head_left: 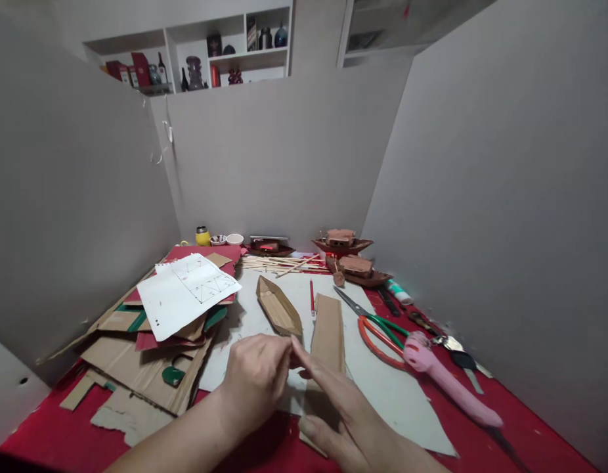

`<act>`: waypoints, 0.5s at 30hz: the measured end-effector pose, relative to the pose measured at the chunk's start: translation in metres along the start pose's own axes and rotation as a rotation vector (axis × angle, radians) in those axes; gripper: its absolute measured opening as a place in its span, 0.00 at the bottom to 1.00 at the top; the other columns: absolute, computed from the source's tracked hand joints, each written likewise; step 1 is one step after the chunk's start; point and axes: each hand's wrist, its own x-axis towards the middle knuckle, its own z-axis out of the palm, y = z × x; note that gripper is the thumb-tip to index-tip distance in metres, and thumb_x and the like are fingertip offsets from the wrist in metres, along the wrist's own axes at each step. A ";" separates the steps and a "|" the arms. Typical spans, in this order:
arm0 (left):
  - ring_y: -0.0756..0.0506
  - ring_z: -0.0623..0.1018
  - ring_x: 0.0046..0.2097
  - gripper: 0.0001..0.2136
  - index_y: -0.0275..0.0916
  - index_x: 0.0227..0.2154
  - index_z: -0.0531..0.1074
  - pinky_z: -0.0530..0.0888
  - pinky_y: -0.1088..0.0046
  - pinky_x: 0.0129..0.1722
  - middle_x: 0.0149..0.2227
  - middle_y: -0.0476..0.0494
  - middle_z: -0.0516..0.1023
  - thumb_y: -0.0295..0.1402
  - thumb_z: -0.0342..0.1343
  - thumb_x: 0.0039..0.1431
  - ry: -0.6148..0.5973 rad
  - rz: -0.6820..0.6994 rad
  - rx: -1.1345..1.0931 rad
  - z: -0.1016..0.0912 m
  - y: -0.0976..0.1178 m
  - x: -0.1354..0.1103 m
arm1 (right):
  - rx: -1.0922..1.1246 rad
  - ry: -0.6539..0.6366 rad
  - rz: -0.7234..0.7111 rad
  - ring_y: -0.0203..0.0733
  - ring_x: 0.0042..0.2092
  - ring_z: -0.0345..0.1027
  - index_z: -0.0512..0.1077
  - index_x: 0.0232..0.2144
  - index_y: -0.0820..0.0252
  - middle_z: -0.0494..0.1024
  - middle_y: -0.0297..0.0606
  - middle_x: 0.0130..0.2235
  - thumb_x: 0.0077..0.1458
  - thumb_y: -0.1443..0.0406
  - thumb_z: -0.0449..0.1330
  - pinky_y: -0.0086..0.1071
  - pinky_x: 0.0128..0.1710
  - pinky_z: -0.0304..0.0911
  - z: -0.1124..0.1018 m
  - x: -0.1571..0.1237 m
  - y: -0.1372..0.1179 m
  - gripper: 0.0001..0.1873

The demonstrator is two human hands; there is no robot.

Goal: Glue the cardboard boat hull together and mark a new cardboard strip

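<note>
My left hand (257, 371) is closed, its fingers curled at the near tip of a small cardboard boat hull (279, 307). Whatever those fingers pinch, if anything, is hidden. Fingers stretched out and thumb apart, my right hand (341, 407) meets the left at the fingertips. Beneath the right hand lies a long cardboard strip (328, 328), partly covered by it. The hull rests on a large white sheet (383, 387), and a red pencil (312, 297) lies between hull and strip.
To the right lie scissors (377, 325) with green and orange handles and a pink glue gun (452, 381). Cardboard scraps (136, 364) and a drawn paper (188, 292) are piled left. Behind are wooden sticks (284, 264) and finished model boats (342, 243). Grey panels enclose the table.
</note>
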 end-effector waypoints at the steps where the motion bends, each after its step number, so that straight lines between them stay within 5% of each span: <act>1: 0.48 0.76 0.26 0.07 0.37 0.31 0.70 0.70 0.73 0.29 0.24 0.46 0.77 0.22 0.49 0.61 -0.015 -0.004 0.009 0.000 0.000 0.001 | -0.008 -0.001 0.002 0.48 0.60 0.63 0.41 0.68 0.56 0.65 0.48 0.62 0.62 0.53 0.53 0.38 0.57 0.62 0.000 0.000 0.001 0.39; 10: 0.49 0.73 0.25 0.08 0.36 0.27 0.68 0.68 0.73 0.29 0.22 0.47 0.74 0.22 0.50 0.60 -0.037 0.002 -0.044 -0.002 -0.001 0.003 | 0.055 -0.053 0.037 0.46 0.58 0.65 0.38 0.68 0.52 0.69 0.46 0.58 0.63 0.52 0.50 0.35 0.54 0.64 -0.001 0.001 -0.002 0.39; 15: 0.48 0.75 0.28 0.04 0.34 0.32 0.71 0.69 0.74 0.32 0.26 0.43 0.77 0.23 0.52 0.59 0.071 -0.092 -0.078 0.000 -0.009 0.004 | 0.219 -0.161 0.049 0.46 0.50 0.70 0.39 0.68 0.47 0.73 0.44 0.51 0.60 0.49 0.53 0.37 0.50 0.66 0.000 0.000 -0.010 0.41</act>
